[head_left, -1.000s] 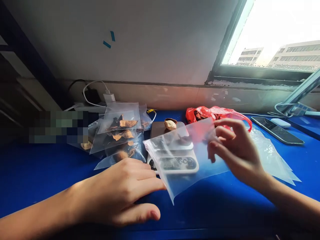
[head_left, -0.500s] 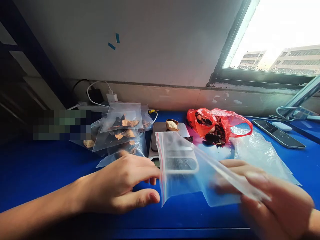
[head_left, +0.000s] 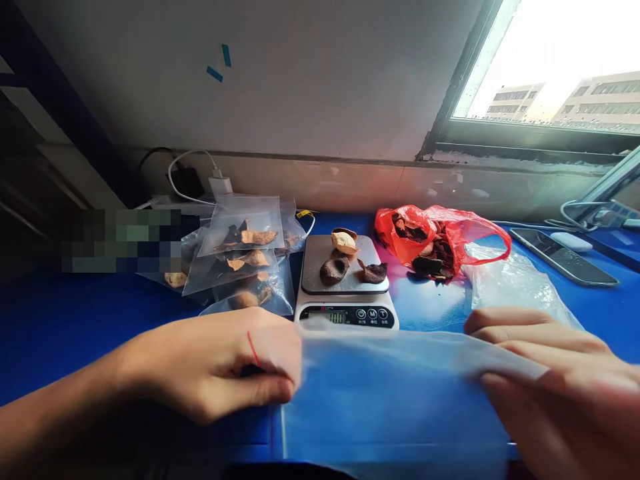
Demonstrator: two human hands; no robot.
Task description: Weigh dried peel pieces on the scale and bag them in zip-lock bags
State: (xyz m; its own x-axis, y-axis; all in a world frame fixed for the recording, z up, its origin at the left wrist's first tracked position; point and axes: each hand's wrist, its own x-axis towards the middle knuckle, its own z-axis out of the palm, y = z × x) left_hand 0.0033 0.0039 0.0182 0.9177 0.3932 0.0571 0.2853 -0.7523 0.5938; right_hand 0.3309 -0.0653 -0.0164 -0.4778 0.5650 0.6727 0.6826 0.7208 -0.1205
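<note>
A clear zip bag [head_left: 395, 393] with a red seal line is stretched between my hands above the table's front edge. My left hand [head_left: 215, 367] pinches the bag's left end, fingers closed. At the other end, my right hand [head_left: 555, 373] grips a folded edge between thumb and fingers, partly blurred. Just beyond the bag stands a kitchen scale [head_left: 345, 293]. On its plate lie dried curved pieces: a pale one [head_left: 344, 243], a dark brown one [head_left: 335, 270] and another dark one [head_left: 373, 271]. The scale's display is lit, but its digits are too small to read.
Filled zip bags [head_left: 245, 257] with dried pieces are piled left of the scale. A red plastic bag [head_left: 475, 233] holding dark pieces sits right of it. Further right are flat clear bags [head_left: 520, 287] and a phone [head_left: 565, 257]. A white charger [head_left: 220, 183] stands behind.
My left hand has closed on the bag's end, where its fingers were beside it. The bag has come lower and nearer, uncovering the scale and its dark pieces.
</note>
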